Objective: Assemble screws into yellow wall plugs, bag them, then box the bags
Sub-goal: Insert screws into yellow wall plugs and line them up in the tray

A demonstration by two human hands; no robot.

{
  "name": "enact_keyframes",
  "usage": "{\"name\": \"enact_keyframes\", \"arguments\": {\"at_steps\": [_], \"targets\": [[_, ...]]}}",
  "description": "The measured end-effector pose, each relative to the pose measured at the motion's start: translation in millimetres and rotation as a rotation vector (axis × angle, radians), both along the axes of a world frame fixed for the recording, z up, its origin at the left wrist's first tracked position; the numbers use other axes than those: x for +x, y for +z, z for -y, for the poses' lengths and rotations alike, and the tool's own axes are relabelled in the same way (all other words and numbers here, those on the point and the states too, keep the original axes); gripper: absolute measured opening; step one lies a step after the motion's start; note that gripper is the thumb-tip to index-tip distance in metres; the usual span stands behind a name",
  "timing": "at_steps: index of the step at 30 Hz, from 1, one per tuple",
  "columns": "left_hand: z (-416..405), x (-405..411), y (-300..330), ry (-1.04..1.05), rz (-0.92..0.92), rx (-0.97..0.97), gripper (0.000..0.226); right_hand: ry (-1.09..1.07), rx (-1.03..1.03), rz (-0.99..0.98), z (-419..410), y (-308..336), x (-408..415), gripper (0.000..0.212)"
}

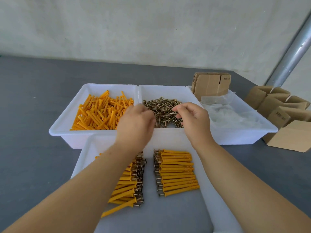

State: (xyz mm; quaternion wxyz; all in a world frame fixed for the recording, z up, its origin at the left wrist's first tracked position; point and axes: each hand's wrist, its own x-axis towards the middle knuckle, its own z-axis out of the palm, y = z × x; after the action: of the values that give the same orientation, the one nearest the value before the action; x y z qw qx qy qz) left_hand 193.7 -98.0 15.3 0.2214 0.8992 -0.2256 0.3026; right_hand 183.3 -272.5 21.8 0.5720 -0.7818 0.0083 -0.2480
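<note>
A white tray [66,116] holds loose yellow wall plugs [101,111]. The tray [161,89] beside it holds a pile of brass screws [161,106]. My left hand [136,121] hovers, blurred, over the border between these two trays, with its fingers hidden behind its back. My right hand [193,118] is over the screw pile, thumb and forefinger curled down and pinching at a screw. In the near tray [84,158], plugs with screws in them lie in two rows, a left row [129,182] and a right row [176,172].
A third white tray [252,137] at the right holds clear plastic bags [235,118] and a stack of flat cardboard boxes [210,84]. Several folded open boxes [277,105] stand on the grey table to the right. A metal pole [294,52] slants up at the back right.
</note>
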Motion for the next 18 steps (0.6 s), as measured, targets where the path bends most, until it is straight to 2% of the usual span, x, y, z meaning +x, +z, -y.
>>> {"name": "enact_keyframes", "arguments": {"at_steps": [3, 5, 7, 12, 15, 18], "targets": [[-28.9, 17.9, 3.1, 0.197, -0.176, -0.064, 0.023, 0.005, -0.120, -0.082, -0.2, -2.1, 7.4, 0.026], [-43.2, 24.1, 4.0, 0.238, -0.410, 0.039, 0.036, 0.032, -0.258, -0.195, -0.9, -3.2, 15.8, 0.025], [-48.0, 25.2, 5.1, 0.214, -0.542, 0.100, 0.040, 0.079, -0.425, -0.332, -5.4, -3.3, 24.3, 0.031], [-48.7, 25.5, 10.0, 0.188, -0.557, 0.107, 0.033, 0.352, -0.887, -0.601, -28.9, 8.1, 40.2, 0.040], [-50.9, 22.7, 11.4, 0.183, -0.521, -0.001, 0.024, 0.446, -1.045, -0.745, -38.7, 19.4, 52.5, 0.043], [-57.5, 21.7, 13.8, 0.310, -0.436, -0.064, 0.013, 0.507, -1.210, -0.889, -44.8, 19.2, 67.4, 0.046]]}}
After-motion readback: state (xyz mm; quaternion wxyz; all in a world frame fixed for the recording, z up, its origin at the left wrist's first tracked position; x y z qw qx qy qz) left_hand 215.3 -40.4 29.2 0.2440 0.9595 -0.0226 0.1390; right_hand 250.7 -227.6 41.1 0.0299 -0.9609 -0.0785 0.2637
